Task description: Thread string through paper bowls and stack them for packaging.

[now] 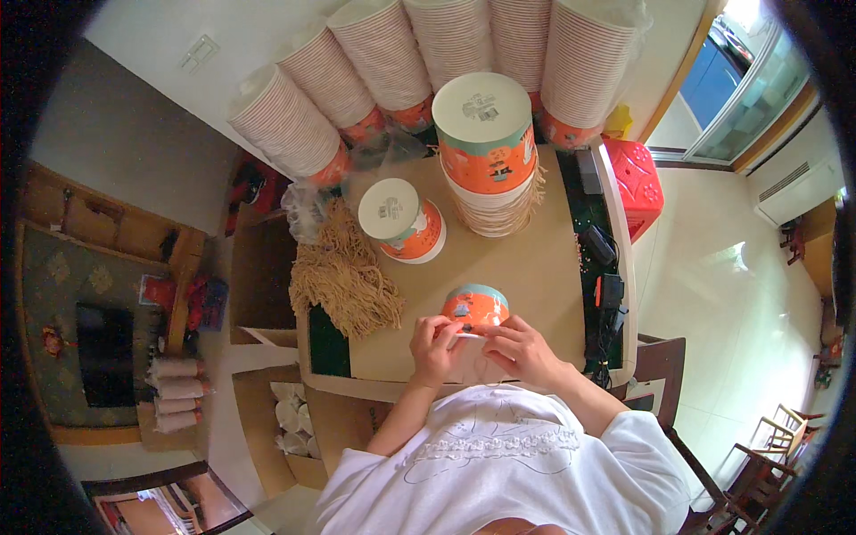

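Note:
At the table's near edge I hold an orange paper bucket (481, 305) with a teal band, close to my chest. My left hand (433, 348) pinches its near left edge, fingertips bent in. The fingers of my right hand (526, 352) close on the near right edge. Something pale and thin shows between the hands, too faint to make out. Beyond them a single paper bucket (417, 239) stands upside down. Right of it rises a stack of upturned buckets (489, 165), with cords hanging around its lower part. A heap of tan twisted cords (343, 281) lies at the left.
Tall plastic-wrapped bucket stacks (446, 40) line the wall behind the table. A brown cardboard sheet (544, 267) covers the tabletop. Black cables and a power adapter (599, 245) run along the right edge. A red stool (635, 183) stands beyond; an open carton (259, 428) sits lower left.

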The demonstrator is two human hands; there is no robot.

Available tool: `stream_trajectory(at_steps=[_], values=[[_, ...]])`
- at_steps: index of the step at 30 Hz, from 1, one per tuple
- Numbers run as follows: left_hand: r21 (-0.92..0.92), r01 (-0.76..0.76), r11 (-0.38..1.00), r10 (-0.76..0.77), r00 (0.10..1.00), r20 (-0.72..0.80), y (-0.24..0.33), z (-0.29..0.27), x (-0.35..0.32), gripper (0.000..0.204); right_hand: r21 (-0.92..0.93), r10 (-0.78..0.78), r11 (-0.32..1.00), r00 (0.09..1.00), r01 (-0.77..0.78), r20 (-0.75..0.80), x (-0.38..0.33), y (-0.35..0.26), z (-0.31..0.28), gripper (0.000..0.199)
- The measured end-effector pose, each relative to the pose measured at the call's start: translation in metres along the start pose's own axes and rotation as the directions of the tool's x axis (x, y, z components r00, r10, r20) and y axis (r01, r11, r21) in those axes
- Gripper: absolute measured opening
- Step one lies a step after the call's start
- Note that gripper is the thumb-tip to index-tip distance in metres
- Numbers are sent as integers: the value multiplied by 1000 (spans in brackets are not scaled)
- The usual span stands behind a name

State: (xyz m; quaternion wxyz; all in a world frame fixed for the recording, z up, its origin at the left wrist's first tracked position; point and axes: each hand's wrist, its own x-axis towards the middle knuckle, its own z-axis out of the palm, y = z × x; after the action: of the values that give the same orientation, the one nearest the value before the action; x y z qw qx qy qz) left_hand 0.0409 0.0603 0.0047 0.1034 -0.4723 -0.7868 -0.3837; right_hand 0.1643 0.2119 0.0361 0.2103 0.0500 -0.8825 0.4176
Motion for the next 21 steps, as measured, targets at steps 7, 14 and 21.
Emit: stream_trajectory(at_steps=[7,14,21], values=[[-2,65,998,-65,998,14,1,8,-4,27,10,119,993,978,-119,-169,-5,3,16,14],[-174,320,931,-297,944,144,-7,24,-4,13,242,336,932,890,-268,-307,-10,-13,33,13],[-239,453,859,-391,881,265,-20,47,-13,18,740,819,382,573,-554,6,-20,55,94,17]])
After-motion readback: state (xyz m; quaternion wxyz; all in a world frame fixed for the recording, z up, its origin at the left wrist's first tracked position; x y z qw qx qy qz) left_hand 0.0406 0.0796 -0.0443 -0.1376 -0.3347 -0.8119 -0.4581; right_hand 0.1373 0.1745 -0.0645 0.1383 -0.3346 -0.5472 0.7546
